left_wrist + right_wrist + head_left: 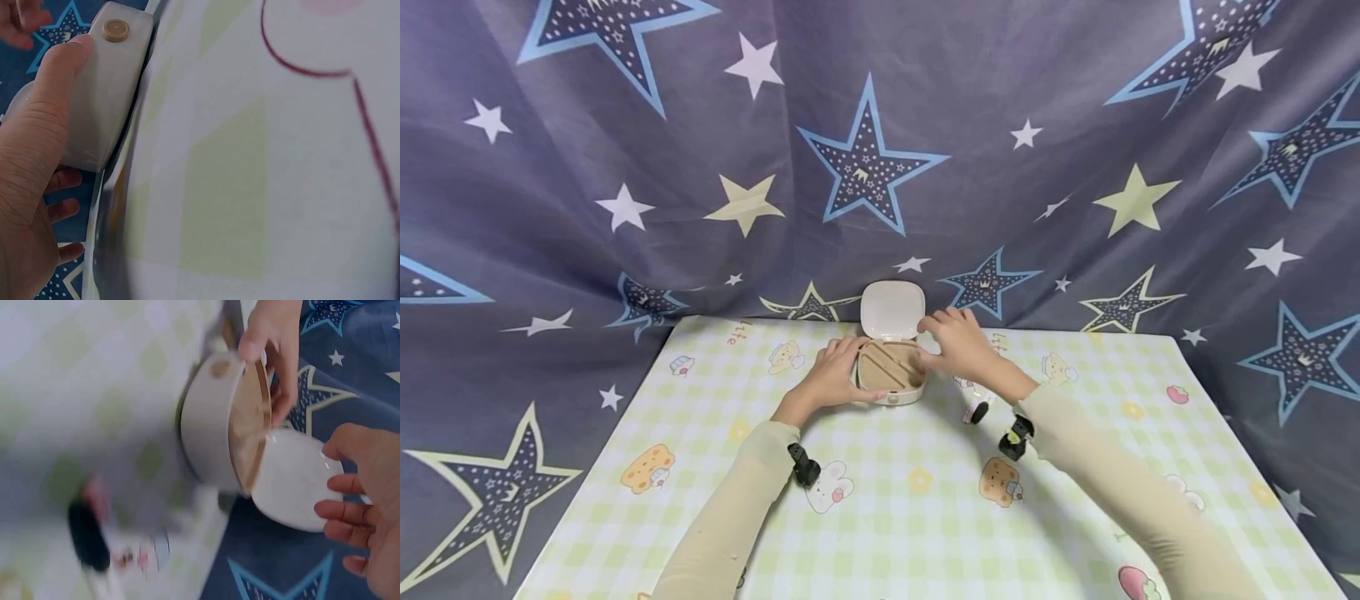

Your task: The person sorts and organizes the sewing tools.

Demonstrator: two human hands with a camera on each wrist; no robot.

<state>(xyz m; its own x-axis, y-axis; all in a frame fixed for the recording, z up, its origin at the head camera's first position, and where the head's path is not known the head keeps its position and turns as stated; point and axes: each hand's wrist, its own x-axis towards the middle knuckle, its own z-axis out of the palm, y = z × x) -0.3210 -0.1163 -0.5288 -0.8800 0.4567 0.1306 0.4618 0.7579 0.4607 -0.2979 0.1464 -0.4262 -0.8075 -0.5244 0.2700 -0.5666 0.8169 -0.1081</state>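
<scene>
A small white jewelry box [913,396] with rounded corners stands near the table's back edge. Its white lid [892,308] is raised at the back. Inside is a tan lining [880,367] with slanting dividers, and a round gold clasp [116,30] sits on the front. My left hand [831,373] holds the box at its left side, thumb on the front and fingers round the side. Close to the right of the lid and box is my right hand [958,343], its fingers loosely bent. In the right wrist view, that hand [365,506] appears to hold nothing.
Below my right forearm lies a small object with a black end [977,412]; its kind is unclear. A checked cloth [917,525] with cartoon prints covers the table. A dark star-patterned curtain [970,217] hangs right behind the table's back edge.
</scene>
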